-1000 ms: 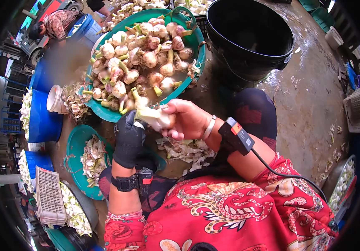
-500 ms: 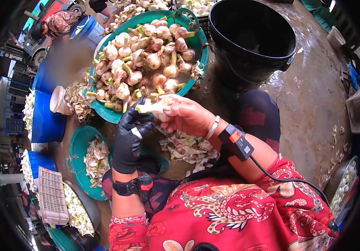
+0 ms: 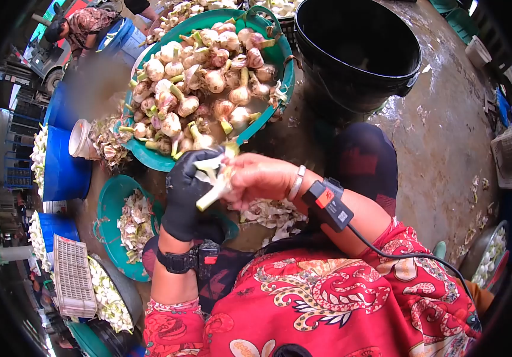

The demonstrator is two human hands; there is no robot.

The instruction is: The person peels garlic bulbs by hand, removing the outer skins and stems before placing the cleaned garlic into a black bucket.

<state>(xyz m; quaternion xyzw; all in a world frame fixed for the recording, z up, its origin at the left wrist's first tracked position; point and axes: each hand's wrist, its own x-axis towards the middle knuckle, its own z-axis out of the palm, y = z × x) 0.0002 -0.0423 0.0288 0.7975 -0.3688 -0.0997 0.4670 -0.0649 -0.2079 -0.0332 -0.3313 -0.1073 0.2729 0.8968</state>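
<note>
A garlic bulb (image 3: 225,178) with a cut green-white stem is between my hands, its stem pointing down and left. My right hand (image 3: 263,178), bare and with a pale bracelet at the wrist, is closed round the bulb. In a black glove, my left hand (image 3: 185,193) has its fingers curled against the bulb's loose white skin (image 3: 209,163); the fingertips are partly hidden. Just beyond both hands stands a large green tub (image 3: 290,80) of unpeeled garlic bulbs (image 3: 215,80) in murky water. Loose peelings (image 3: 273,215) lie below my right hand.
A black bucket (image 3: 321,71) stands at the upper right on the wet floor. Left of my legs is a smaller green basin (image 3: 107,220) of peelings. Blue tubs (image 3: 65,169) and a pale crate (image 3: 72,276) line the left side. Another person (image 3: 86,27) bends at the upper left.
The bulb's stem has turned from pointing left to pointing down-left. White skin now hangs loose over my left glove. Both hands have shifted slightly.
</note>
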